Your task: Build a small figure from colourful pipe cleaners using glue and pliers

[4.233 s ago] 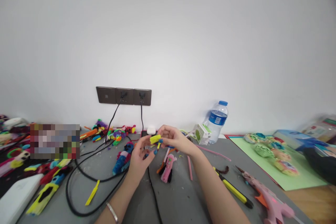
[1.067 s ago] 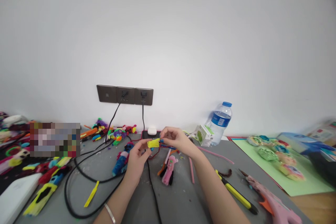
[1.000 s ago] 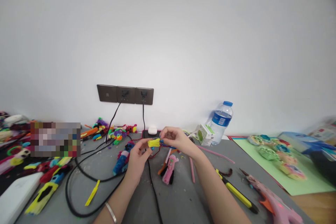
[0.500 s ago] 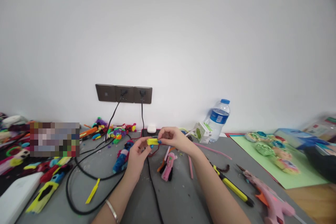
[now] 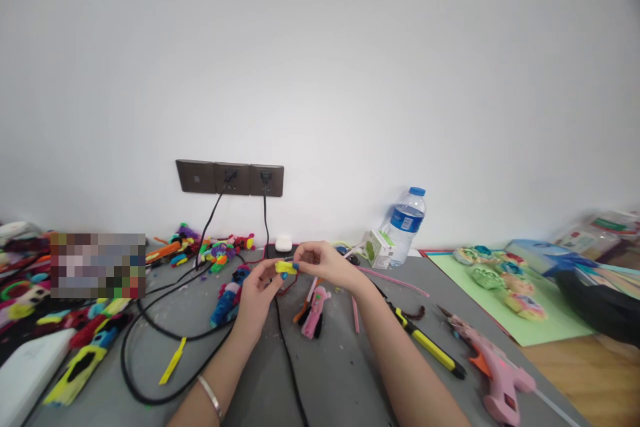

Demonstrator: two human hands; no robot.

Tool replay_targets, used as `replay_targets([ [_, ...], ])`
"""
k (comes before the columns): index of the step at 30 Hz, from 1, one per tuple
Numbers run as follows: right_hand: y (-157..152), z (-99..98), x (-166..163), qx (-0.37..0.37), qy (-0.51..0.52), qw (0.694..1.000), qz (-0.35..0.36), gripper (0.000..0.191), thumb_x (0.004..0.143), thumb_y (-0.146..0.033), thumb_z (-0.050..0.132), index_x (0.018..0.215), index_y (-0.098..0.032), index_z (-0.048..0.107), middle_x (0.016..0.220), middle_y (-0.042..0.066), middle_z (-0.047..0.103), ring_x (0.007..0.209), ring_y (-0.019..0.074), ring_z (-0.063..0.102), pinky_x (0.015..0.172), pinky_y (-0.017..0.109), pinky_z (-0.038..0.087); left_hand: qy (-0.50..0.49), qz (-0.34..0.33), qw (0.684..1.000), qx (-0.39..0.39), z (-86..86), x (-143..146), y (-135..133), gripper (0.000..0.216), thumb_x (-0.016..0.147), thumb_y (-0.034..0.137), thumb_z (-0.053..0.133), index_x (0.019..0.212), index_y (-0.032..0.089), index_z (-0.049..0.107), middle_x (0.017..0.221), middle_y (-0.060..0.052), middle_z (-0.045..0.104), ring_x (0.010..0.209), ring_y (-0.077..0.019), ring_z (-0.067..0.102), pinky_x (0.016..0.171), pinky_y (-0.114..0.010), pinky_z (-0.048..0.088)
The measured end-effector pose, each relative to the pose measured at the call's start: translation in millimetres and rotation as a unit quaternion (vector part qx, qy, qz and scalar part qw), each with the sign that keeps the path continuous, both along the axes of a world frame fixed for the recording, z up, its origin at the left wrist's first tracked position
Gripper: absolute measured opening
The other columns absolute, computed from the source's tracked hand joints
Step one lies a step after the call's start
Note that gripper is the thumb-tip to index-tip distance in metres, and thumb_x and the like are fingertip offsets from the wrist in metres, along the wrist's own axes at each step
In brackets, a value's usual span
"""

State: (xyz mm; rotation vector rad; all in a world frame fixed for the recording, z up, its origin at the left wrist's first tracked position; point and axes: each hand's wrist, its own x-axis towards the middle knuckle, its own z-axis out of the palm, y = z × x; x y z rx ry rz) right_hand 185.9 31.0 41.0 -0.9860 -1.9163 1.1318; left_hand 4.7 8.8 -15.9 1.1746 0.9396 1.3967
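Both hands meet above the middle of the table around a short, fuzzy yellow pipe-cleaner piece (image 5: 284,267). My left hand (image 5: 257,288) pinches its left end between thumb and fingers. At the other end, the fingertips of my right hand (image 5: 326,263) are closed on the same piece. Fingers partly cover it, so its full shape is hidden. Below the right hand lies a small pink pipe-cleaner figure (image 5: 313,315) with black and orange parts. A blue fuzzy figure (image 5: 226,303) rests left of my left hand. Loose pink pipe cleaners (image 5: 395,281) lie beyond my right forearm.
Black cables (image 5: 131,373) loop across the table from the wall sockets (image 5: 231,179). To the right are a yellow-and-black tool (image 5: 431,344), a pink glue gun (image 5: 500,367) and a water bottle (image 5: 407,227). Several colourful pipe-cleaner figures (image 5: 85,370) and a white box-like object (image 5: 37,370) occupy the left.
The whole scene has slid slightly left in the view. Both hands still hold the yellow piece, which now looks slightly turned between the fingers.
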Motion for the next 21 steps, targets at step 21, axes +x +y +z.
replay_targets([
  [21, 0.7, -5.6, -3.2, -0.034, 0.016, 0.999, 0.027, 0.013, 0.077, -0.028, 0.064, 0.081, -0.016, 0.06, 0.066, -0.002, 0.056, 0.058, 0.0098, 0.047, 0.055, 0.022, 0.035, -0.014, -0.006, 1.0, 0.01, -1.2, 1.9, 0.3, 0.036, 0.065, 0.036, 0.076, 0.095, 0.018, 0.064, 0.096, -0.009, 0.072, 0.094, -0.0243, 0.067, 0.082, -0.035, 0.053],
])
